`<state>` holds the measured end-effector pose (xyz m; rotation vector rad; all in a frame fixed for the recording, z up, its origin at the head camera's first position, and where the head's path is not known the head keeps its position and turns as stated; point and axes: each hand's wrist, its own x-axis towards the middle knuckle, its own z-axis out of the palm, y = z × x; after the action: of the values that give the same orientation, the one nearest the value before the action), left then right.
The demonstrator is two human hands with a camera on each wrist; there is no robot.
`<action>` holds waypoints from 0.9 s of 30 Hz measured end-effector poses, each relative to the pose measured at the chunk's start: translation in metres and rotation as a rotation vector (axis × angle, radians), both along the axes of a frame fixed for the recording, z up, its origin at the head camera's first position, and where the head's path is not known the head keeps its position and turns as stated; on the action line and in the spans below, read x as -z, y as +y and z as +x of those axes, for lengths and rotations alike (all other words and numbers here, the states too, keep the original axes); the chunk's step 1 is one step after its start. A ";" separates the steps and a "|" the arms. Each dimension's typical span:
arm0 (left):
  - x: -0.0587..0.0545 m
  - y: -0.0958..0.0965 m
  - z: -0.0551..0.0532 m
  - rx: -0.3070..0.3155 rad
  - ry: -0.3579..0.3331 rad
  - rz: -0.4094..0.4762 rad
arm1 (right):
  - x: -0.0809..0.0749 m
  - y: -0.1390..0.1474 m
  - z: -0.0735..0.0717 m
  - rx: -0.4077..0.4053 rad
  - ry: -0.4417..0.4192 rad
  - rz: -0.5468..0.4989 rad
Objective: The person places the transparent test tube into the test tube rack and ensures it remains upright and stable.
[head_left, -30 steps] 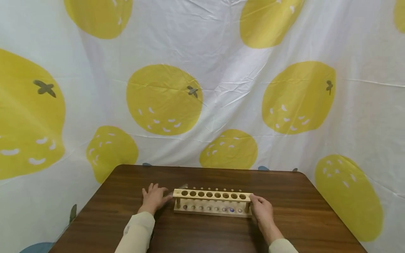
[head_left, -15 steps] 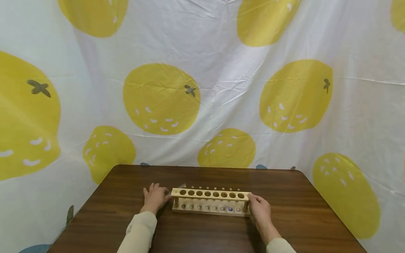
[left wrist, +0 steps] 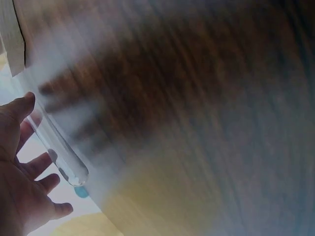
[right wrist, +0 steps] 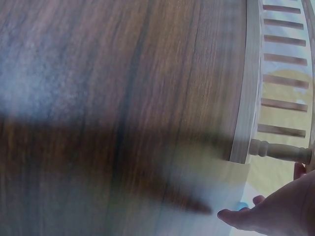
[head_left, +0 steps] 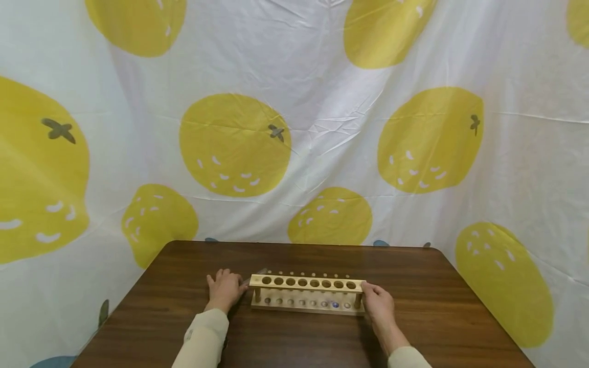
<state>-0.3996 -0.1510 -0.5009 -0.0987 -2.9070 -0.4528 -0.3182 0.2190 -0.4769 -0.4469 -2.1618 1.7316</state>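
A wooden test tube rack [head_left: 308, 283] stands on the brown table, with a row of round holes in its top bar and a row of pegs behind. My right hand [head_left: 378, 302] grips the rack's right end; in the right wrist view the fingers [right wrist: 275, 209] are partly cut off beside the end post. Left of the rack, my left hand [head_left: 224, 289] has its thumb and index finger on a clear glass test tube [left wrist: 64, 155], pinching it, while the other fingers spread. The tube lies aslant, partly hidden behind the rack's left end in the head view.
The dark wood table [head_left: 294, 342] has rounded far corners. Behind it hangs a white cloth [head_left: 322, 148] printed with large yellow lemons. The rack's base board [head_left: 303, 307] has shallow round sockets, and one of them shows blue.
The test tube has slid slightly to the left with my left hand, its far end nearer the rack's left end. My right hand and the rack hold still; the head view shifted a little.
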 end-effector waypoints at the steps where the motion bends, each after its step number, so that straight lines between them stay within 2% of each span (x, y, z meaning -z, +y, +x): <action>1: 0.000 -0.001 0.000 -0.003 -0.002 0.001 | 0.000 0.000 0.000 -0.002 -0.002 0.000; 7: -0.010 -0.009 0.004 -0.009 0.026 0.057 | -0.001 0.000 0.000 -0.019 -0.001 0.000; 11: -0.017 -0.013 0.008 -0.014 0.036 0.135 | -0.001 0.001 -0.001 -0.024 -0.003 -0.004; 20: -0.023 -0.019 0.011 -0.034 0.055 0.330 | 0.000 0.001 -0.002 -0.028 -0.016 -0.001; 27: -0.034 -0.018 0.010 -0.014 0.114 0.427 | 0.000 0.001 -0.002 -0.033 -0.009 0.003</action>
<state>-0.3897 -0.1692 -0.4668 -0.0385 -2.6314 -1.0144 -0.3203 0.2201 -0.4767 -0.4211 -2.1905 1.7466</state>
